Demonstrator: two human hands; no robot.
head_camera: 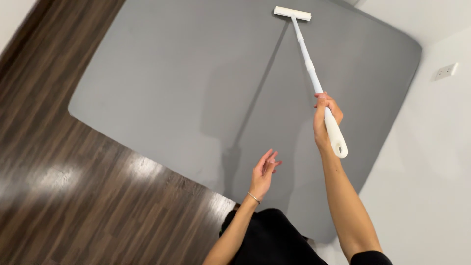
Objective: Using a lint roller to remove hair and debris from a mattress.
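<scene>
Right hand (326, 118) wrapped around white long-handled roller (314, 78), head resting far ahead on grey bed sheet (171, 88). Left hand (264, 172) open, fingers loose, empty, hovering over sheet's near edge. Dark wood floor (73, 196) to its left.

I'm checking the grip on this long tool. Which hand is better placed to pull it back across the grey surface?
Probably the right hand: it grips the white long-handled tool. The left hand hangs open, apart, holding nothing.

A bed (186, 88) with a smooth grey sheet filled the middle of the scene. Dark wood-plank floor (73, 196) lay to its left and near side, and a white wall (431, 162) with a white socket (445, 71) stood on the right.
</scene>
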